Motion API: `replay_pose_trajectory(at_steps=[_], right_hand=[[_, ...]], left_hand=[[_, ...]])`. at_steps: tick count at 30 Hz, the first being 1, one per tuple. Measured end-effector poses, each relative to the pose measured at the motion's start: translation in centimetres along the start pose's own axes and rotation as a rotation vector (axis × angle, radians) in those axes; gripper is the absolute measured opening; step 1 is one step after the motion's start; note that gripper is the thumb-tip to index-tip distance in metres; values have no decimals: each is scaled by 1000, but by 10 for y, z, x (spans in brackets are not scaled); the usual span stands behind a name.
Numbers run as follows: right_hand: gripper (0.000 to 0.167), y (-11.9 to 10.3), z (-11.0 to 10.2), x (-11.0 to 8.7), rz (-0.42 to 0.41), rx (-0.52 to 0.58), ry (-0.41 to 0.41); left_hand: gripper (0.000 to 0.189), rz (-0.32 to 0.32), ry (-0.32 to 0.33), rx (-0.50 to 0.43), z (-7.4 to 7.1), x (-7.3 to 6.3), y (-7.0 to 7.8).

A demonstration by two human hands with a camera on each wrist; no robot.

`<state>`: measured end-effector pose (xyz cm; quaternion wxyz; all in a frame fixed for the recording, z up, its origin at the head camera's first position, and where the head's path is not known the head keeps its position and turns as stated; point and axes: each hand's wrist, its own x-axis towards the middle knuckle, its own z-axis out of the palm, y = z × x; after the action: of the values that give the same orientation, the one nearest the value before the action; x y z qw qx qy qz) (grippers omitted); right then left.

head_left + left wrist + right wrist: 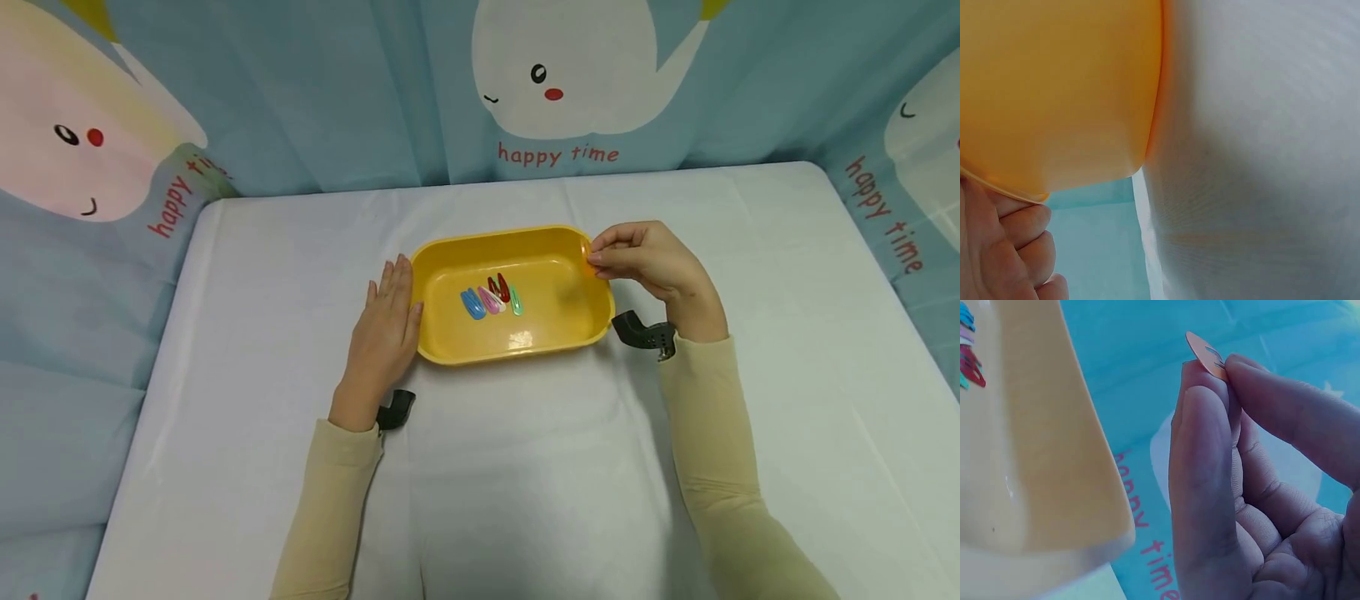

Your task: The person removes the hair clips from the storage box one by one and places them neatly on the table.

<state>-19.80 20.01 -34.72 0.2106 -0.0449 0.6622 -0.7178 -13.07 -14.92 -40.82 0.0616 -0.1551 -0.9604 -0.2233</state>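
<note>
Between thumb and fingertips my right hand (651,260) pinches an orange snap hair clip (1205,355), held at the right end of a yellow tray (555,321). In the right wrist view the clip's pointed end sticks out past the fingers. My left hand (384,329) lies along the tray's left end with its fingers mostly straight, touching the rim. Inside the tray, left of its middle, several hair clips lie close together: blue (472,304), pink (489,301), red (503,288) and green (516,301) ones.
The tray stands on a table with a white cloth (517,467). Behind and beside the table hangs a blue curtain (360,100) with whale prints and lettering. A black strap device (643,331) sits on the right wrist, another (397,410) on the left.
</note>
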Motion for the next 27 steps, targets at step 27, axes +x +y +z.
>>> replay_pose_trajectory(at_steps=[27], right_hand=[[12,27,-53,0,79,122,166]], left_hand=[[58,3,-10,-6,0,0,0]])
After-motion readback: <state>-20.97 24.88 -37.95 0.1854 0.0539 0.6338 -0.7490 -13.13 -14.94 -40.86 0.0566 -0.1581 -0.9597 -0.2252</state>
